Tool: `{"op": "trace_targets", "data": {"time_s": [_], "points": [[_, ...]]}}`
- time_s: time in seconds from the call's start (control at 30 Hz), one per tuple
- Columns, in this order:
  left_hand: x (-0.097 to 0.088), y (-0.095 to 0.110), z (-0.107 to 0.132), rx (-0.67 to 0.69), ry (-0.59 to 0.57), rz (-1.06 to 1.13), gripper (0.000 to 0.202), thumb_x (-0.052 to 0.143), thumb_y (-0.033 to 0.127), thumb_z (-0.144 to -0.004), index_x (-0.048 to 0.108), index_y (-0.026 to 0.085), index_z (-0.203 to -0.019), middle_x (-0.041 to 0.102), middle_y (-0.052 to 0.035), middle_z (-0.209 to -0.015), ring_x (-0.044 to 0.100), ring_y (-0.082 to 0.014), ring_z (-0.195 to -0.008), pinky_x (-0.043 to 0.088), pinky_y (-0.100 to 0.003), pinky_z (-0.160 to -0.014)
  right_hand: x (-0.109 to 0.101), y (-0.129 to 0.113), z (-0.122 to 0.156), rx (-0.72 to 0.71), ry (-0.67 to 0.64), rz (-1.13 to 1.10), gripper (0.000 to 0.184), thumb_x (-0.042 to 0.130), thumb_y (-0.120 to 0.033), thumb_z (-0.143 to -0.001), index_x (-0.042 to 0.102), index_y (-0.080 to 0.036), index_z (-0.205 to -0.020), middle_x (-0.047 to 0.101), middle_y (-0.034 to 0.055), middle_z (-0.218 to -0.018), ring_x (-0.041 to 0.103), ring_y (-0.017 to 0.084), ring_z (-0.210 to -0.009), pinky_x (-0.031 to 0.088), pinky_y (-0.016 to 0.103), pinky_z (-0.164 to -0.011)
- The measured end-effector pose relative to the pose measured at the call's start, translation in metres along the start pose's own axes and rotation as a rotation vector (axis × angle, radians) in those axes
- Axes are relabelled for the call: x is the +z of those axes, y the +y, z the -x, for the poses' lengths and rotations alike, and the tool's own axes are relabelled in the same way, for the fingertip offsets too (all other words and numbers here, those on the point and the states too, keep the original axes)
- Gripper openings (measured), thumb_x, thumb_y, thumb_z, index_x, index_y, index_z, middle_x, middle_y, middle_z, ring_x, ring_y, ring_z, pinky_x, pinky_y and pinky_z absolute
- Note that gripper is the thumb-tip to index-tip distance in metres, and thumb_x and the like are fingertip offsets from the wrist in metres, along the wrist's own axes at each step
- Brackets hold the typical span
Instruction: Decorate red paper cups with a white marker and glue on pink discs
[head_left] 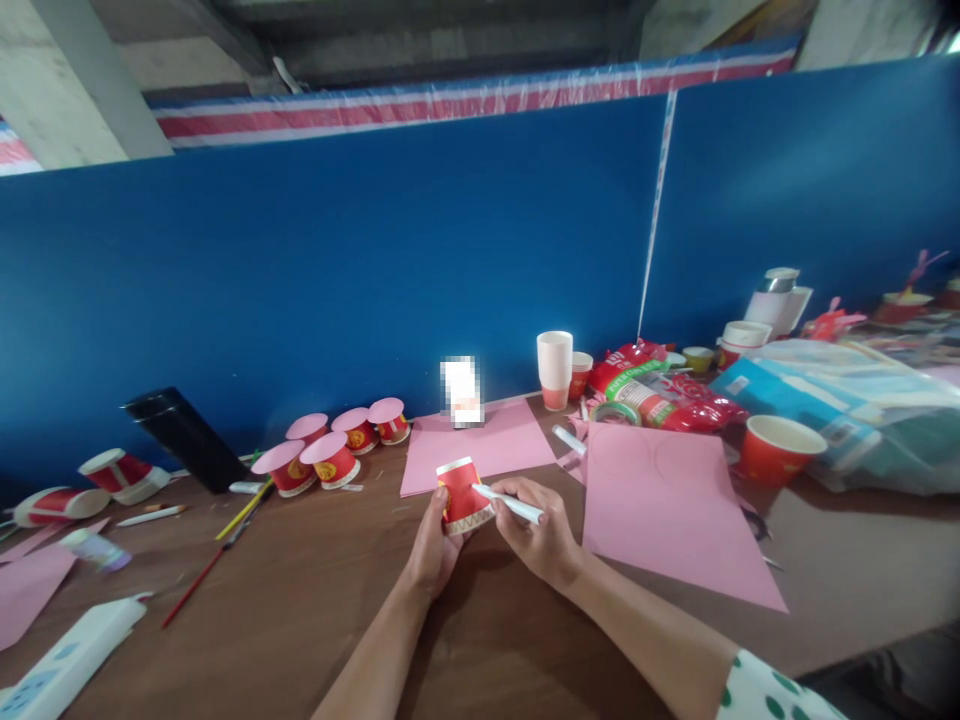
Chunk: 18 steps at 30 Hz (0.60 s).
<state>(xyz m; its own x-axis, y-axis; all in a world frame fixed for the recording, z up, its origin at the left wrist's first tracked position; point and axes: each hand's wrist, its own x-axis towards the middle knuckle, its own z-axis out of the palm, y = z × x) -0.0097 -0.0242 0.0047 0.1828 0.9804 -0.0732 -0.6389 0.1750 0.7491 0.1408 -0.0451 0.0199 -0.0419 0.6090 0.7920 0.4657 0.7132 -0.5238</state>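
Note:
My left hand (436,545) is closed around a red paper cup (461,493), which I hold upside down just above the brown table. Along the cup's lower, wider rim runs a zigzag pattern. My right hand (541,528) grips a white marker pen (514,503), its tip at the right side of the cup; whether it touches cannot be told. Beyond the cup lies a pink paper sheet (517,436). Another pink sheet (652,500), with faint circle outlines, is to the right of my right hand.
Several red cups with pink discs on top (330,460) stand at left near a black bottle (187,440). A power strip (71,660) lies front left. White cups (555,370), a red plastic packet (660,390), a red cup (780,450) and a plastic bag (885,430) line the right.

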Motion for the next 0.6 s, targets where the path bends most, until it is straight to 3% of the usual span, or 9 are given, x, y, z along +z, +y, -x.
{"op": "trace_targets", "data": {"time_s": [0.6], "points": [[0.0000, 0.0011, 0.0004, 0.003, 0.011, -0.008, 0.039, 0.052, 0.039, -0.083, 0.057, 0.012, -0.111, 0.069, -0.0090, -0.094, 0.064, -0.0249, -0.092, 0.044, -0.041, -0.092, -0.0033, -0.0021, 0.0010, -0.038, 0.014, 0.044, 0.007, 0.051, -0.017, -0.083, 0.057, -0.020, -0.083, 0.065, 0.0034, -0.073, 0.062, 0.015, -0.067, 0.050, 0.026, -0.067]]}}
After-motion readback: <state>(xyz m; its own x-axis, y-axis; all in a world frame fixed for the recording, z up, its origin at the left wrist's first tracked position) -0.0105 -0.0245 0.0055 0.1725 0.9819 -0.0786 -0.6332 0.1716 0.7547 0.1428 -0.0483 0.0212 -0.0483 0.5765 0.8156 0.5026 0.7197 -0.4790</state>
